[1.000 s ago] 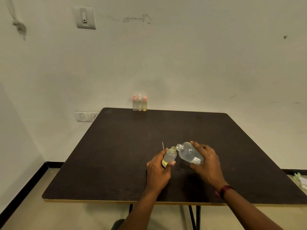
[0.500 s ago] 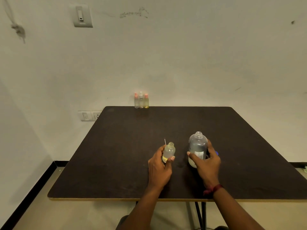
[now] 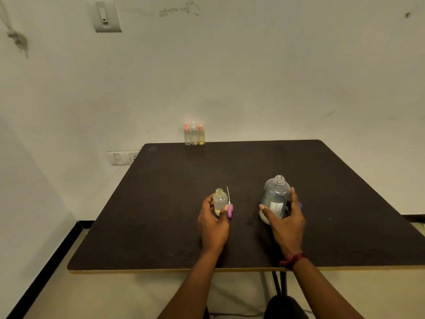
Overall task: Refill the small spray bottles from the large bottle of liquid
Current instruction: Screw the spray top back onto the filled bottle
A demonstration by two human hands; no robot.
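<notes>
Grips open small bottle (image 3: 220, 201) in left hand (image 3: 212, 223), upright on table (image 3: 161, 203), pink spray head (image 3: 230, 210) beside thumb, perhaps touching. Clasps uncapped large bottle (image 3: 274, 199) in right hand (image 3: 285, 223), upright, hands apart. Three spray bottles (image 3: 194, 135) at far edge

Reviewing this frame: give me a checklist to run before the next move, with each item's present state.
1. Large bottle upright on the table: ok.
2. Right hand grips it: ok.
3. Small bottle upright, gripped by left hand: ok.
4. Spray cap close beside the small bottle: ok.
5. Small bottle's fill level sufficient: cannot tell.
6. Large bottle capped: not ok, neck open.
</notes>
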